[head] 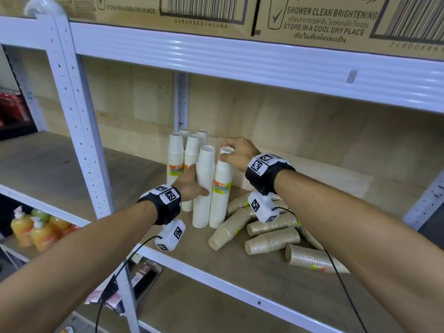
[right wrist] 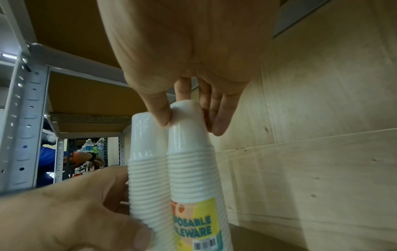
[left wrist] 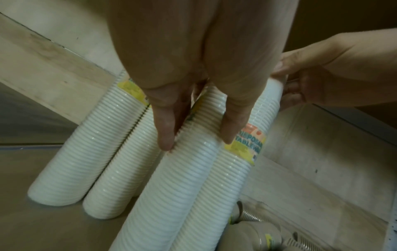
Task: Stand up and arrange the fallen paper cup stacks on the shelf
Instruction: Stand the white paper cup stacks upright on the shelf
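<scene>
- Your right hand (head: pixel 236 152) pinches the top of the labelled white cup stack (head: pixel 221 188), thumb on one side and fingers (right wrist: pixel 217 118) on the other.
- This stack stands upright on the shelf (head: pixel 276 272), just beside a plain white cup stack (head: pixel 204 186), and the two touch along their sides.
- Your left hand (head: pixel 192 186) is against the middle of the plain stack; its thumb and fingers (left wrist: pixel 165 132) curl around it.
- Four more white cup stacks (head: pixel 182 155) stand upright behind these two, toward the back edge of the shelf.
- The brown cup stacks (head: pixel 271 227) lie on their sides in a heap, to the right of the white ones, nearer the front edge of the shelf.
- Cardboard boxes (head: pixel 216 10) sit on the shelf above.
</scene>
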